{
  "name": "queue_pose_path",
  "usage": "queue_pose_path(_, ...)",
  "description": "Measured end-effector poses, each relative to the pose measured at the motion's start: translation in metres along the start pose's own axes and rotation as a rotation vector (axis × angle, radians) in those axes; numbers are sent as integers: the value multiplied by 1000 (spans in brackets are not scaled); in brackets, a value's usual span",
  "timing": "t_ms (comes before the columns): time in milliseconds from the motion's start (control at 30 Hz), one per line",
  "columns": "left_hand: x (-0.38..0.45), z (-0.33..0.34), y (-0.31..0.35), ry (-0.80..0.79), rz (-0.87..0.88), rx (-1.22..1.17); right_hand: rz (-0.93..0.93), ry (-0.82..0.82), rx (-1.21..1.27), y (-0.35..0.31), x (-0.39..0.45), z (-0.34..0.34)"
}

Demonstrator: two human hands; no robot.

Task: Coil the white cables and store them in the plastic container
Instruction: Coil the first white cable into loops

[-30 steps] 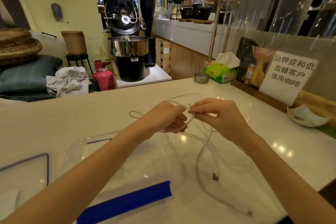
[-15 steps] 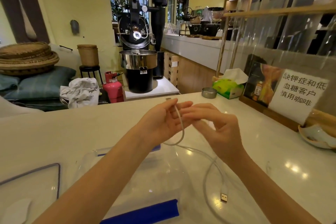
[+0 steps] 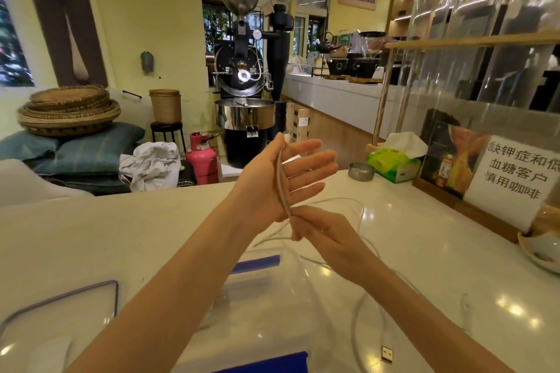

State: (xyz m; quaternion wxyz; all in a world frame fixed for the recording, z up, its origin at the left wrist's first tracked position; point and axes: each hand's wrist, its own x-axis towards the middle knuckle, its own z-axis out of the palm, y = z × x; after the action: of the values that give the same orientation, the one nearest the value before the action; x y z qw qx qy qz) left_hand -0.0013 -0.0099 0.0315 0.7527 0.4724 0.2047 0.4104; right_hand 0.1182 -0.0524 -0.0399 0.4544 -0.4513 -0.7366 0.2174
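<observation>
My left hand (image 3: pixel 281 179) is raised above the white counter with its fingers straight and spread, palm turned right. A white cable (image 3: pixel 281 185) runs in loops across that palm, from the thumb side down to the heel. My right hand (image 3: pixel 321 233) sits just below and pinches the cable at the heel of the left palm. The rest of the cable trails over the counter to a USB plug (image 3: pixel 386 354) at the lower right. The clear plastic container (image 3: pixel 272 291) with blue clips lies under my forearms.
A clear lid (image 3: pixel 60 306) with a dark rim lies at the lower left. A metal ashtray (image 3: pixel 360 171), a green tissue box (image 3: pixel 394 160), a framed sign (image 3: pixel 512 175) and a small dish (image 3: pixel 542 251) line the counter's right side. A coffee roaster stands beyond the counter.
My left hand has risen and its fingers have spread straight. My right hand has dropped from the left fingertips to below the palm, drawing the cable down across it. The view has tilted up.
</observation>
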Motion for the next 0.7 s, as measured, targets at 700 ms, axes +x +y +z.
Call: queue_pose_path(700,-10,5,6,-12,67,-145,-59,-26,-303,17,4,-4)
